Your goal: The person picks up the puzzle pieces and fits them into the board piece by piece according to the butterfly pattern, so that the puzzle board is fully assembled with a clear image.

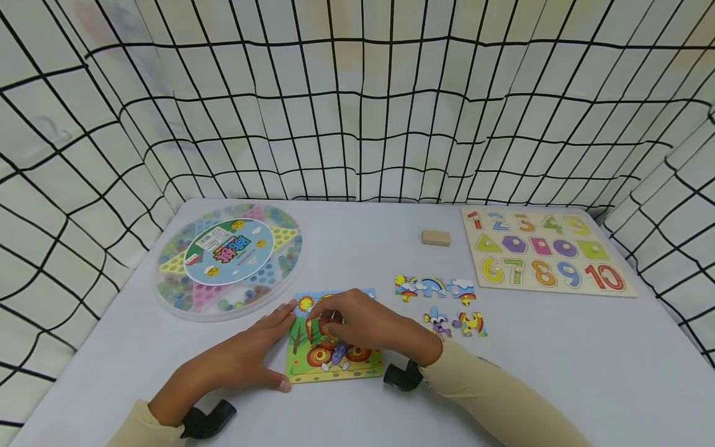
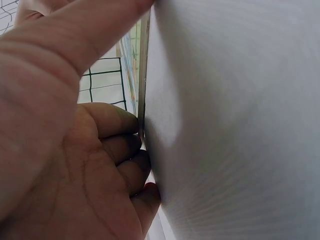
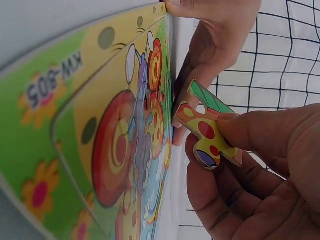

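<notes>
My right hand (image 1: 360, 320) pinches a jigsaw piece (image 3: 206, 131) between thumb and fingertips, over the picture puzzle board (image 1: 335, 377). Red-spotted yellow, green and a bit of purple show on that piece in the right wrist view. Along the board's left side lies my left hand (image 1: 242, 357), its fingers extended at the edge and its thumb by the lower left corner. The board's lower part shows red wheels and a purple figure; the right hand hides part of the upper picture. To the right lie several loose jigsaw pieces (image 1: 434, 287), including a yellow-and-red piece (image 1: 473, 324).
At the back left lies a round clear case (image 1: 287, 273) of colourful beads. A wooden number and shape board (image 1: 475, 248) lies at the back right, with a small wooden block (image 1: 436, 238) left of it. Black netting (image 1: 363, 124) over white cloth surrounds the table.
</notes>
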The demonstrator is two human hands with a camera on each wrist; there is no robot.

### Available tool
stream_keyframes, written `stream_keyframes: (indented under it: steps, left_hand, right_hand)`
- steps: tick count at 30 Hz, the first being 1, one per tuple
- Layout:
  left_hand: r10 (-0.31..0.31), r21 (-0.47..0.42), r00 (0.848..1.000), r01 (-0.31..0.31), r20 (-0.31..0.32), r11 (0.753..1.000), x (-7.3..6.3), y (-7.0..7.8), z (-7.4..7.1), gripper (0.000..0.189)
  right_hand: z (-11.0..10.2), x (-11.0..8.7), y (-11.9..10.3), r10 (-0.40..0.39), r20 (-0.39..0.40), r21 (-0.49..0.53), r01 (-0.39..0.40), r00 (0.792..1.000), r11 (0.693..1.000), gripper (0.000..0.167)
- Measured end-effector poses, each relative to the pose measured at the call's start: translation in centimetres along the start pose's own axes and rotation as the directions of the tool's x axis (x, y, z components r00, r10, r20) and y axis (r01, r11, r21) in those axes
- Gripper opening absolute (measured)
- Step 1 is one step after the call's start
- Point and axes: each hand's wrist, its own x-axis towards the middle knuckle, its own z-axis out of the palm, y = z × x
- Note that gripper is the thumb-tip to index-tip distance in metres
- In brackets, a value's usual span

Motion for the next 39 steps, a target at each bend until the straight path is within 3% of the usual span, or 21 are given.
stream_keyframes:
  steps: [29,39]
  left_hand:
    - [0.027,-0.009,1.0,-0.027,-0.001,1.0,-0.1,-0.1,0.0,0.115]
    - [0.03,-0.016,1.0,-0.03,-0.005,0.999,0.0,-0.1,0.0,0.116]
  right_hand:
    - [1.2,2.3,-0.3,-0.029,0.027,-0.043,0.03,0.999,0.999,0.028]
    - [1.7,3.1,0.1,0.007,0.047,-0.044,-0.005,0.999,0.999,0.029]
